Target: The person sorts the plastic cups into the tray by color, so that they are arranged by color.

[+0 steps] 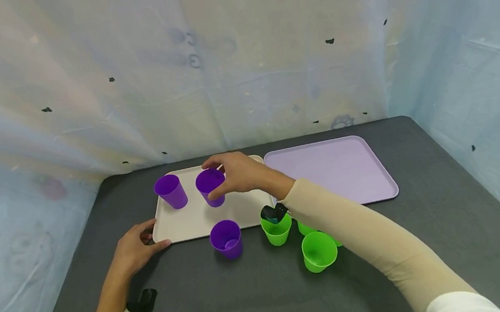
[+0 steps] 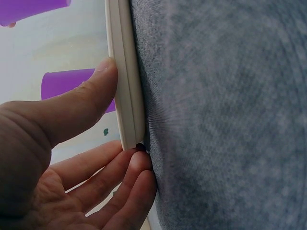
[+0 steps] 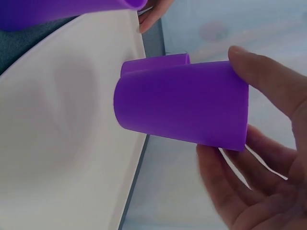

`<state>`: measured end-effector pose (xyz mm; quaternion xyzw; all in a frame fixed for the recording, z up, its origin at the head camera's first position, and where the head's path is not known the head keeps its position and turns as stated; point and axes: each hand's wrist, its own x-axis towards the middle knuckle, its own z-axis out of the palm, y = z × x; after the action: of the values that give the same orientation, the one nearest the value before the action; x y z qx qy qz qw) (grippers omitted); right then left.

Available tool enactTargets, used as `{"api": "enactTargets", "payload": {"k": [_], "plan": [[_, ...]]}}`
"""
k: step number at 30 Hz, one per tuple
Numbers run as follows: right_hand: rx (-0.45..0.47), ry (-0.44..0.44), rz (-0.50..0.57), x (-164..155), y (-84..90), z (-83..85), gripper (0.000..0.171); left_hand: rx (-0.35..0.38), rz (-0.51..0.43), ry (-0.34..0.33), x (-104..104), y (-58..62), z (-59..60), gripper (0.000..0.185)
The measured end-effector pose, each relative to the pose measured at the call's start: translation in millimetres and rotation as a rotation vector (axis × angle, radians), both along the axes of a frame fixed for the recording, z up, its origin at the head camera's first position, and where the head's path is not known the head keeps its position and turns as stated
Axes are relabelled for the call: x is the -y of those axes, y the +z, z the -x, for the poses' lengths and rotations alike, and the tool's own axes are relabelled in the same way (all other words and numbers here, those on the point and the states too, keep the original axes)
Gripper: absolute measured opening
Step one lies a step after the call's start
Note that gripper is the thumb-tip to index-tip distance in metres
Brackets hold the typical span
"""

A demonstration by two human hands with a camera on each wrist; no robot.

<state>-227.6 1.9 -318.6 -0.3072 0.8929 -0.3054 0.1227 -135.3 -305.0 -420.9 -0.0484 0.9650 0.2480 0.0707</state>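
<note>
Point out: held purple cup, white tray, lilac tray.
held purple cup (image 3: 182, 103), right wrist view, on its side wall.
white tray (image 1: 247, 212), head view, bare floor near its front edge.
lilac tray (image 1: 329, 170), head view, middle of its bare floor.

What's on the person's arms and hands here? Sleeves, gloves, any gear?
Both hands, left hand and right hand, are bare: no gloves, no rings visible. Both arms wear snug beige sleeves to the wrist; white fabric shows near the right upper arm. A small black device is strapped under the right wrist, and another at the left wrist.
</note>
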Motion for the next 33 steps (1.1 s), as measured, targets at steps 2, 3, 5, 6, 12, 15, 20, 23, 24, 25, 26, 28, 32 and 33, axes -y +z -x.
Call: {"api": "enactTargets", "payload": {"k": [2,3,5,6,12,15,20,23,24,25,26,28,32,33], "plan": [[0.007,-0.002,0.006,0.8,-1.4,1.9,0.071,0.005,-0.001,0.004,-0.9,0.2,-0.1,0.088],[0.009,0.000,0.008,1.2,-2.0,2.9,0.071,0.008,-0.002,0.006,-1.2,0.1,-0.1,0.088],[0.015,0.009,0.014,2.3,-3.7,4.9,0.070,0.011,0.000,0.008,-1.4,0.0,0.0,0.088],[0.017,0.015,0.016,2.7,-4.4,5.7,0.071,0.011,0.001,0.007,-1.4,-0.1,-0.1,0.088],[0.006,0.038,0.008,7.5,-10.1,10.6,0.074,0.011,0.002,0.012,-0.6,0.2,-1.5,0.088],[0.009,0.044,0.018,10.3,-13.8,13.9,0.073,0.015,0.003,0.017,-0.8,0.7,-2.2,0.088],[0.050,0.059,0.043,12.2,-18.8,18.8,0.070,0.024,0.000,0.025,-2.2,1.4,-3.1,0.088],[0.068,0.068,0.054,12.2,-21.5,21.7,0.070,0.031,-0.001,0.028,-2.8,1.9,-3.3,0.088],[0.073,0.071,0.059,12.4,-22.4,22.7,0.070,0.033,-0.001,0.029,-2.7,2.3,-3.4,0.088],[0.079,0.073,0.064,12.7,-23.3,23.9,0.069,0.034,-0.001,0.029,-2.6,2.7,-3.4,0.088],[0.085,0.074,0.066,12.8,-24.2,24.8,0.069,0.037,-0.002,0.029,-2.7,3.0,-3.5,0.087],[0.093,0.076,0.070,12.6,-26.0,26.9,0.069,0.041,-0.006,0.027,-3.3,3.5,-2.9,0.088],[0.106,0.079,0.077,14.4,-29.6,30.8,0.070,0.044,-0.016,0.024,-4.1,4.0,-2.1,0.087],[0.108,0.080,0.077,15.1,-30.7,32.0,0.070,0.043,-0.019,0.023,-4.2,4.0,-1.8,0.088]]}}
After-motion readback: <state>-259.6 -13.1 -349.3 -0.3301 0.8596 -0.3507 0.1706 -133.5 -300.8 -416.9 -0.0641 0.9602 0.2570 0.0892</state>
